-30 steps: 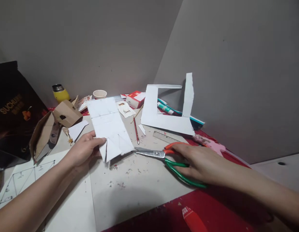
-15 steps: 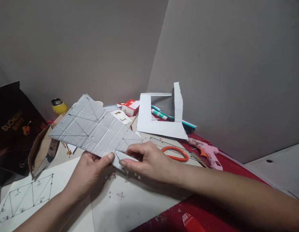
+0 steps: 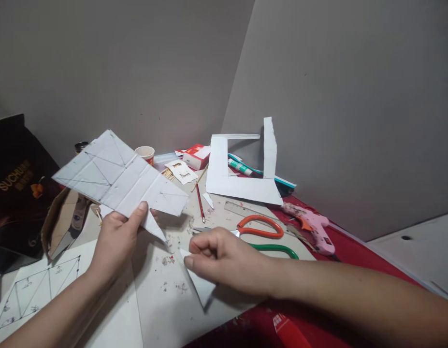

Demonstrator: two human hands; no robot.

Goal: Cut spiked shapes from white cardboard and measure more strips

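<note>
My left hand (image 3: pixel 118 237) pinches a piece of white cardboard (image 3: pixel 127 176) marked with pencil lines, holding it up above the table. A triangular notch is cut into its near right edge. Between the thumb and fingers of my right hand (image 3: pixel 218 256) is a small cardboard triangle (image 3: pixel 200 285), apart from the larger piece. Just behind my right hand lie scissors (image 3: pixel 262 227) with one orange and one green handle. Their blades are partly hidden by my fingers.
A cut white cardboard frame (image 3: pixel 241 188) stands at the back. Around it are a pink glue gun (image 3: pixel 314 227), a ruler (image 3: pixel 245 210), a red pencil (image 3: pixel 200 203) and a paper cup (image 3: pixel 144 153). A sheet with drawn triangles (image 3: pixel 38 295) lies at left.
The small triangle has come off the larger cardboard in my right hand, which has moved slightly down. My left hand has shifted left with the larger piece, uncovering the green scissor handle.
</note>
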